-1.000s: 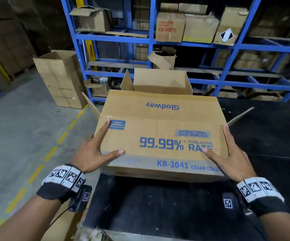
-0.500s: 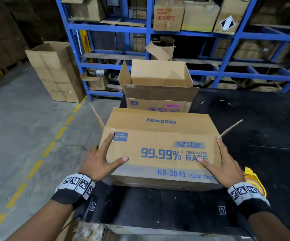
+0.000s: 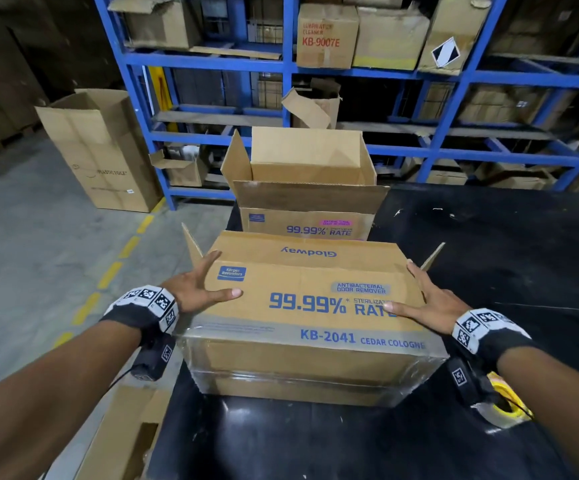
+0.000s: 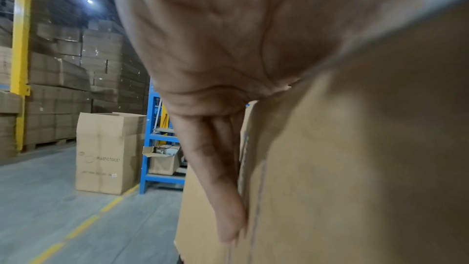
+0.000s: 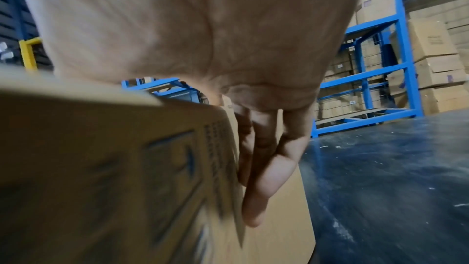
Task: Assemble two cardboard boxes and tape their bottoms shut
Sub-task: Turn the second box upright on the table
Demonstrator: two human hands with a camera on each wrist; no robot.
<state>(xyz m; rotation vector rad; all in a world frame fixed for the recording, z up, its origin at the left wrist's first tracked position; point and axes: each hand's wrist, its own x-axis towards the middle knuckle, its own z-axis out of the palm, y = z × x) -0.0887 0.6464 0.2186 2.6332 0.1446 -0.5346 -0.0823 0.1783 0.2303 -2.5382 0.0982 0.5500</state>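
Note:
A printed cardboard box point(image 3: 309, 306) rests tilted on the black table point(image 3: 506, 271), its clear-taped bottom point(image 3: 316, 362) facing me. My left hand point(image 3: 198, 289) presses its left side with straight fingers point(image 4: 215, 178), thumb laid on the upper face. My right hand point(image 3: 430, 303) does the same on the right side, fingers point(image 5: 269, 168) flat against the cardboard point(image 5: 101, 168). The box's side flaps stick out behind both hands. A second box point(image 3: 309, 199) stands upright just behind, top flaps open. A yellow tape roll point(image 3: 504, 407) lies on the table under my right wrist.
Blue racking point(image 3: 454, 77) loaded with cartons runs behind the table. A tall open carton point(image 3: 104, 150) stands on the concrete floor at the left, near a dashed yellow line point(image 3: 108, 275). Loose cardboard point(image 3: 125, 434) leans at the table's near left corner.
The box has come down and nearer to me between my hands, tipping its taped bottom toward me. The second box behind and the tape roll have come into view.

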